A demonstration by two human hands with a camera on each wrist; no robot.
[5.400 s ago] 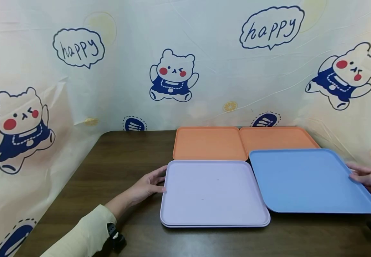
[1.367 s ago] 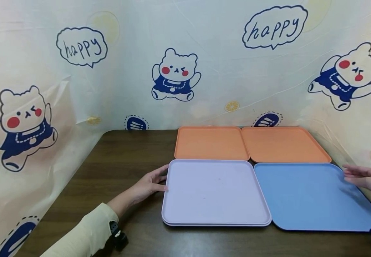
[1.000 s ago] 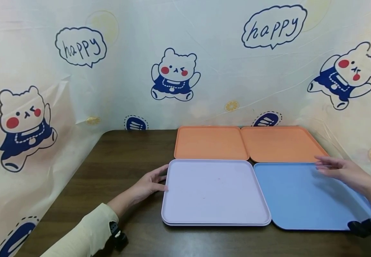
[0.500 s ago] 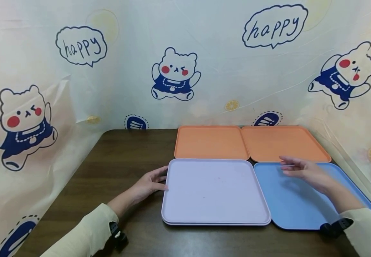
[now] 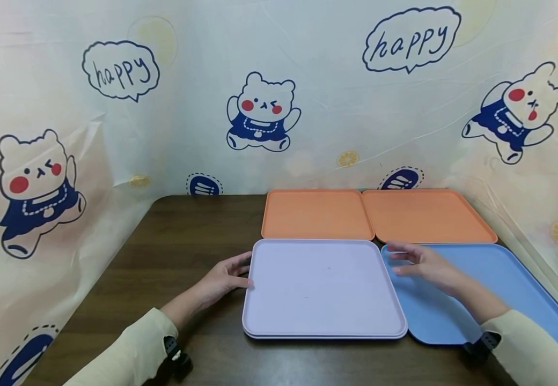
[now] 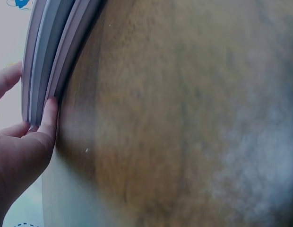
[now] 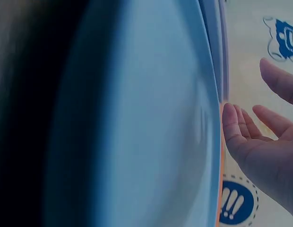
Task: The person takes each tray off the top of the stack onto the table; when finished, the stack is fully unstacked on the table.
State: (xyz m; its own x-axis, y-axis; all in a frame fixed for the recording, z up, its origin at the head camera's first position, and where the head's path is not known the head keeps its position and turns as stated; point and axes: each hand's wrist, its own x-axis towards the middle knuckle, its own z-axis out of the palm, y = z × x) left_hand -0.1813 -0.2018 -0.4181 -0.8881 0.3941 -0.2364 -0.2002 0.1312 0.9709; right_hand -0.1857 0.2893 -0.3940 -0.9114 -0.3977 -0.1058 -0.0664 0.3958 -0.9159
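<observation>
A stack of lilac trays (image 5: 324,289) lies at the table's front middle; its layered rims (image 6: 38,71) show in the left wrist view. My left hand (image 5: 221,279) rests against the stack's left edge, with fingers (image 6: 51,116) touching the side and no visible curl round it. A blue tray (image 5: 482,289) lies flat on the right, its left side against the stack. Over its far left corner hovers my right hand (image 5: 426,265), fingers extended and spread, nothing in it. Those fingertips are close to the stack's right edge; the right wrist view does not clearly show contact.
Two orange trays, one on the left (image 5: 317,214) and one on the right (image 5: 433,214), lie side by side along the back of the dark wooden table (image 5: 187,230). A printed cloth (image 5: 182,123) hangs behind and at both sides.
The blue tray came down and nearer, flat beside the stack. My right hand let go of its right edge and moved left across it to the stack. My left hand stayed put.
</observation>
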